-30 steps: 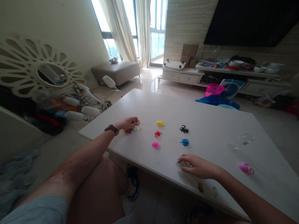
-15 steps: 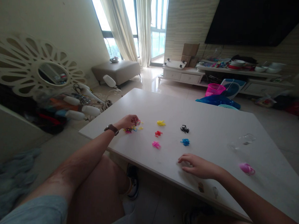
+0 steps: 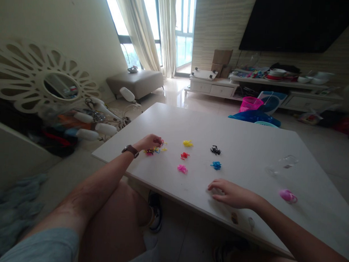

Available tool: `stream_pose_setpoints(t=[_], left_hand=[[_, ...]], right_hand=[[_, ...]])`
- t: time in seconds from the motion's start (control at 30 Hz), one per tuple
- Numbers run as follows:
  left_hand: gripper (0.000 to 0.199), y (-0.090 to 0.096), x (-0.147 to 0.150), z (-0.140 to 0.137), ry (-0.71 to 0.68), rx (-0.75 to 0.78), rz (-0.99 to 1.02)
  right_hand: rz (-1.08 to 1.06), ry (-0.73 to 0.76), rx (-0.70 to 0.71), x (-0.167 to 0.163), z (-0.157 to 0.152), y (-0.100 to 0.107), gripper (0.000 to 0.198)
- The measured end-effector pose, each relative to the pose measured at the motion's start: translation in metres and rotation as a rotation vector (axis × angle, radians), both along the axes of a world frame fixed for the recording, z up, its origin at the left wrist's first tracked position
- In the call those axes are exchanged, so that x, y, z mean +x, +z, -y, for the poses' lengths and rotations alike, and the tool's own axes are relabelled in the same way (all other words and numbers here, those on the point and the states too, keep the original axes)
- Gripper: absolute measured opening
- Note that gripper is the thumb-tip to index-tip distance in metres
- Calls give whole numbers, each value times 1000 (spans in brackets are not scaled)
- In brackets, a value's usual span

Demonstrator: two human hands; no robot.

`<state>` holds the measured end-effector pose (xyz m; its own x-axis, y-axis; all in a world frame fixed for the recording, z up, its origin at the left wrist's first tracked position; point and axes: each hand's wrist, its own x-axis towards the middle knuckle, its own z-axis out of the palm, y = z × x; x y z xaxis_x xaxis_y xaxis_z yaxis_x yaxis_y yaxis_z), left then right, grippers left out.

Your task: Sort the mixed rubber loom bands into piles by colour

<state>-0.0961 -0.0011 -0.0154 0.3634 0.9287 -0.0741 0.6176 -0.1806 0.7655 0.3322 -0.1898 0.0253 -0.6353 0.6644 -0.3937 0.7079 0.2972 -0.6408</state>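
Note:
My left hand (image 3: pixel 149 141), a watch on its wrist, reaches to the table's left side. Its fingers are pinched together at a small red rubber band (image 3: pixel 162 141), partly hidden by the fingertips. Under and beside that hand lies a mixed pile of coloured bands (image 3: pixel 154 149). Sorted by colour, separate small heaps lie to the right: yellow (image 3: pixel 187 143), red (image 3: pixel 184 156), pink (image 3: pixel 182 169), black (image 3: pixel 215 150) and blue (image 3: pixel 216 165). Near the front edge my right hand (image 3: pixel 229 193) rests on the white table (image 3: pixel 169 121), fingers apart and curved, holding nothing.
A clear plastic container (image 3: pixel 282 166) lies at the table's right, with a pink lid-like piece (image 3: pixel 288 196) nearer me. Lamp parts (image 3: pixel 106 129) crowd the floor by the left edge. Beyond the table stand a pink basket (image 3: pixel 250 104) and a blue bag (image 3: pixel 253 117).
My left hand's fingertips have closed slightly and lowered at the red band. My right hand and the sorted heaps have stayed where they were.

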Motion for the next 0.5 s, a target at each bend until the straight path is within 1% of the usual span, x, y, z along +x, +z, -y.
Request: stream_pose_setpoints(t=[0.13,0.3,0.4,0.5], left_hand=[[18,3,2,1,17,-9,7],[26,13,13,6,57,-43,79],[28,26,30,14,36,-112,157],[27,41,57,29,-45,-210,285]], right_hand=[[-11,-6,9,0,0,0,38],[-31,-9,31,-2,-1,-1,35],[-47,-24,68,-5,-2,-2,32],[-105,-94,155,-11,-5,-2,28]])
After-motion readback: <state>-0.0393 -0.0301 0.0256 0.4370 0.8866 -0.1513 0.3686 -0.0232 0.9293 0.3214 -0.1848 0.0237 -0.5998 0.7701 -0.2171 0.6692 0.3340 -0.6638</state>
